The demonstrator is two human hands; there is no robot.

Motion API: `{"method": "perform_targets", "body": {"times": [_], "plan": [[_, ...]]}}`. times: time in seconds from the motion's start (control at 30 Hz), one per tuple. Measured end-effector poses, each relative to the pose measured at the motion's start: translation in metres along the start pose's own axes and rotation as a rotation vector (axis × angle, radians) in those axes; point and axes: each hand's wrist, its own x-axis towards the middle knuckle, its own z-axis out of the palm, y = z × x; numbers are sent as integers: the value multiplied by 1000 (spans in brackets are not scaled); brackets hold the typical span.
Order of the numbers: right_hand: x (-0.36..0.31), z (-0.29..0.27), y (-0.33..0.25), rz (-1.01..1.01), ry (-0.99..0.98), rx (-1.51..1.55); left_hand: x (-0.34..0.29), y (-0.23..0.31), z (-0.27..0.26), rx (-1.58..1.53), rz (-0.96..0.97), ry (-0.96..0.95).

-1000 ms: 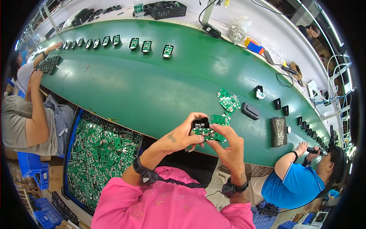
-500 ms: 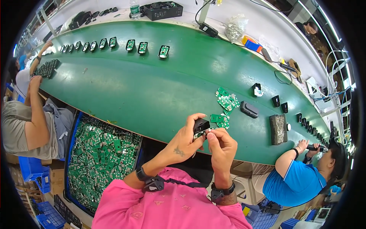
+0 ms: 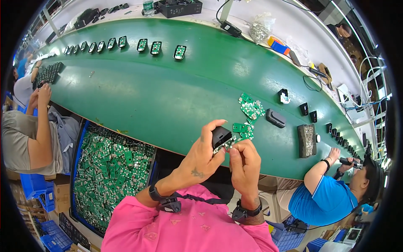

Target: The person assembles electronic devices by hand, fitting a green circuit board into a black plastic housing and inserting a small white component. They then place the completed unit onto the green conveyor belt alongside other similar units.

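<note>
My left hand (image 3: 197,157) is wrapped round a black plastic housing (image 3: 221,136), tilted above the bench's near edge. A small green circuit board (image 3: 224,145) shows at the housing's lower open side, by my left thumb. At that board my right hand (image 3: 245,161) is closed in a pinch, thumb against fingers. What sits between the right fingertips is too small to make out. Just beyond my hands, loose green circuit boards (image 3: 252,110) lie in a pile on the bench, beside a closed black case (image 3: 275,118).
The green bench (image 3: 168,92) carries a row of black housings with boards (image 3: 155,48) along its far side. A dark grey block (image 3: 307,141) stands at right. Below the left edge is a bin of boards (image 3: 113,172). Co-workers sit left and right (image 3: 323,197).
The board has come further out from the housing's opening, and the housing is tilted more. My right fingers have shifted slightly. The left co-worker's hands have lowered toward the dark parts.
</note>
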Motion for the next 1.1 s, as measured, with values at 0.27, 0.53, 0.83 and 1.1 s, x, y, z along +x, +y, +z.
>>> {"method": "perform_targets", "body": {"times": [0.27, 0.53, 0.83, 1.1], "plan": [[-4, 7, -12, 291, 20, 637, -2, -4, 2, -30, -9, 3], [-4, 0, -14, 492, -70, 915, -3, -4, 3, -69, -31, -10], [-11, 10, -18, -38, 104, -259, -6, 8, 3, -102, -91, 40], [-2, 0, -27, -219, -22, -478, -4, 12, 2, 7, -4, 36]]}}
